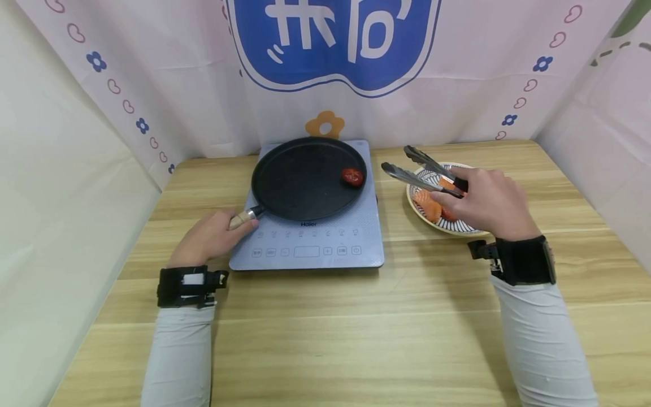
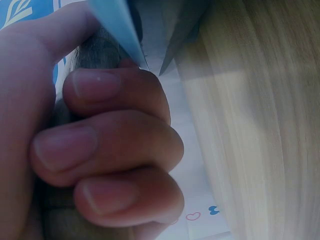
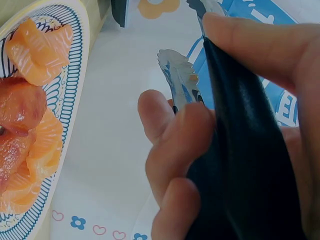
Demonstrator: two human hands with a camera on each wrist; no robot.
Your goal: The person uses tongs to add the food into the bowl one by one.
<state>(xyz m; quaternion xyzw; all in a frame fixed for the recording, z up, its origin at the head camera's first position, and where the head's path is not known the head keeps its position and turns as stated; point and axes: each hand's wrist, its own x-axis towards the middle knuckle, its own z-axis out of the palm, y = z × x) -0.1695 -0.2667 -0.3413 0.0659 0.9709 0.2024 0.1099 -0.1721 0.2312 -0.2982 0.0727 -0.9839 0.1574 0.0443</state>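
Left hand gripped the crêpe-pan handle; right hand held splayed tongs; loading seemed underway; salmon probably needed pinching next.

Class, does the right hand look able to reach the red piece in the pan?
Probably yes: the right hand holds open tongs, the red piece sits at right in the pan, and nothing stands between.

Site type: a small kitchen-style cooking station in a screened corner; the wider premises cannot be identified. Indicators: an electric hob with touch controls on the wood-grain tabletop, a frying pan on it, and a patterned plate of food at right. Printed cloth hangs along the far edge.
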